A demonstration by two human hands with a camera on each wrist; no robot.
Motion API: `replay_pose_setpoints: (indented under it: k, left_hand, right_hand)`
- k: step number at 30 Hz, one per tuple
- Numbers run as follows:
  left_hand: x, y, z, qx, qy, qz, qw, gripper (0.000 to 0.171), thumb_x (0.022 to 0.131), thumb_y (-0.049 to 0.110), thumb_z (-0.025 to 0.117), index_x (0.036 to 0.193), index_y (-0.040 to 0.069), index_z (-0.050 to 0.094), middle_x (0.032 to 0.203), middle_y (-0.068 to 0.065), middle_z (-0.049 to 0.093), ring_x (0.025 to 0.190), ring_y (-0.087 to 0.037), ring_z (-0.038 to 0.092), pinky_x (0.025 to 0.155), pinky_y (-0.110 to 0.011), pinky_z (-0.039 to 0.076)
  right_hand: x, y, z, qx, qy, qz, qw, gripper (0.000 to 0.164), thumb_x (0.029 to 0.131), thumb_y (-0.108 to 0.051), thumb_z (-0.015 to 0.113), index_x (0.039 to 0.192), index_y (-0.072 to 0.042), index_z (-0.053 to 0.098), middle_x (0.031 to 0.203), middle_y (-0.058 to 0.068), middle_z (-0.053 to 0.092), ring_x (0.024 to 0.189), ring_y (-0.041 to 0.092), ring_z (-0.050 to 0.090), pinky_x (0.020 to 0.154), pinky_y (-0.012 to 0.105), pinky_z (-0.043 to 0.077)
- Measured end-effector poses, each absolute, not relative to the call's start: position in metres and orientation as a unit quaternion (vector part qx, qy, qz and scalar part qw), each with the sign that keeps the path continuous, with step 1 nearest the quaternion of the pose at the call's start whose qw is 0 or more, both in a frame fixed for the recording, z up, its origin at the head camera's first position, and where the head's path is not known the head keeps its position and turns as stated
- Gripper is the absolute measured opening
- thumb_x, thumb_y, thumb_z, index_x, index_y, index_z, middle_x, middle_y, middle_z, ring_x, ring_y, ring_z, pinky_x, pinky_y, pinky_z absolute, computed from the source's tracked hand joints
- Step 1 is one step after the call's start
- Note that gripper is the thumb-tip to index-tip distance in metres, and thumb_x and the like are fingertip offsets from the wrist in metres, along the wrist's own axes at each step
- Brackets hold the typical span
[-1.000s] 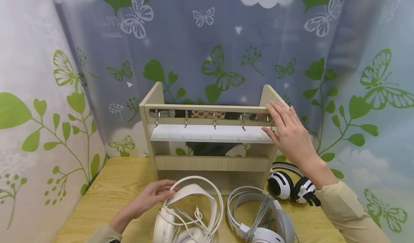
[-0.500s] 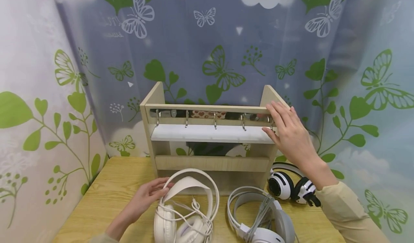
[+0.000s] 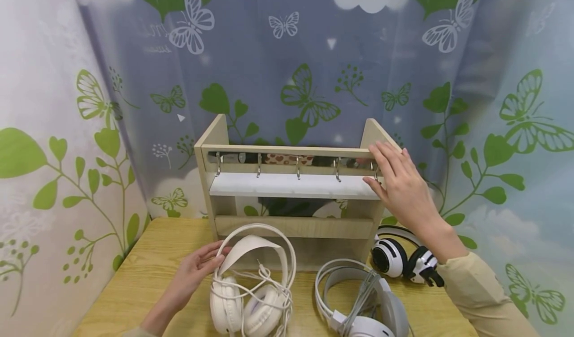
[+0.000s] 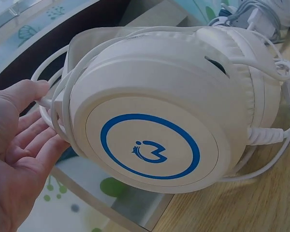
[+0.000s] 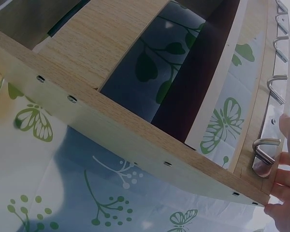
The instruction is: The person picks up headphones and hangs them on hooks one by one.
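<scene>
My left hand (image 3: 195,272) pinches the headband of white headphones (image 3: 226,304) on its left side, thumb in front and fingers behind. In the left wrist view the ear cup (image 4: 150,145) shows a blue ring and logo, and a white cable wraps round the headphones. They stand upright low in front of a wooden shelf rack (image 3: 293,227). My right hand (image 3: 403,187) grips the rack's upper right corner, fingers over the top edge and thumb beside the end hook. A row of metal hooks (image 3: 298,167) runs along the rack's top rail; in the right wrist view the fingers are near the last hook (image 5: 266,152).
Grey-white headphones (image 3: 363,302) with a bundled cable lie on the wooden table (image 3: 148,257) right of the white pair. Black-and-white headphones (image 3: 399,257) lie beside the rack's right side. Patterned curtains (image 3: 251,53) close off the back and both sides.
The left hand has shifted left and raised the white headphones, turning them more upright; their headband now overlaps the rack's lower part. The right hand has stayed on the rack corner.
</scene>
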State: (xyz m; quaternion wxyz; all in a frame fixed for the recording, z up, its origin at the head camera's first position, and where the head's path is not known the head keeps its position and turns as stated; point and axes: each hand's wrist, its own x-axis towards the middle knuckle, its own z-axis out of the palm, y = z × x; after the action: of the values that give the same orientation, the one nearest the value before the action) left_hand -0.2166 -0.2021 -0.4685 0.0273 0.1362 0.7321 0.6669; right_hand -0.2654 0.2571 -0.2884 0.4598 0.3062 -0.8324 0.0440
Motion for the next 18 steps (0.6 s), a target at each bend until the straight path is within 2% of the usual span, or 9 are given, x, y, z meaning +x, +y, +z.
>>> replay_pose_setpoints:
  k: [7, 13, 18]
  left_hand:
    - [-0.215, -0.205, -0.464, 0.137, 0.726, 0.674, 0.007, 0.050, 0.105, 0.015, 0.057, 0.148, -0.008, 0.043, 0.137, -0.015, 0.064, 0.115, -0.005, 0.065, 0.094, -0.022, 0.055]
    - [-0.214, -0.209, -0.458, 0.147, 0.721, 0.677, 0.004, 0.052, 0.106, 0.015, 0.055, 0.149, -0.009, 0.039, 0.138, -0.014, 0.063, 0.116, -0.005, 0.064, 0.095, -0.021, 0.054]
    - [-0.212, -0.213, -0.451, 0.161, 0.717, 0.679, -0.009, 0.051, 0.106, 0.013, 0.054, 0.148, -0.011, 0.038, 0.132, 0.002, 0.068, 0.117, -0.004, 0.064, 0.095, -0.021, 0.054]
  right_hand:
    - [-0.266, 0.258, -0.288, 0.308, -0.832, 0.043, 0.459, 0.069, 0.107, -0.052, 0.036, 0.151, 0.001, 0.043, 0.150, 0.023, 0.047, 0.139, 0.041, 0.044, 0.125, 0.051, 0.022]
    - [-0.265, 0.258, -0.288, 0.306, -0.834, 0.042, 0.457, 0.070, 0.107, -0.053, 0.035, 0.151, 0.001, 0.043, 0.150, 0.023, 0.047, 0.139, 0.041, 0.044, 0.125, 0.051, 0.022]
    - [-0.265, 0.258, -0.288, 0.306, -0.835, 0.043, 0.455, 0.070, 0.107, -0.053, 0.034, 0.151, 0.001, 0.042, 0.151, 0.023, 0.047, 0.139, 0.040, 0.044, 0.125, 0.051, 0.022]
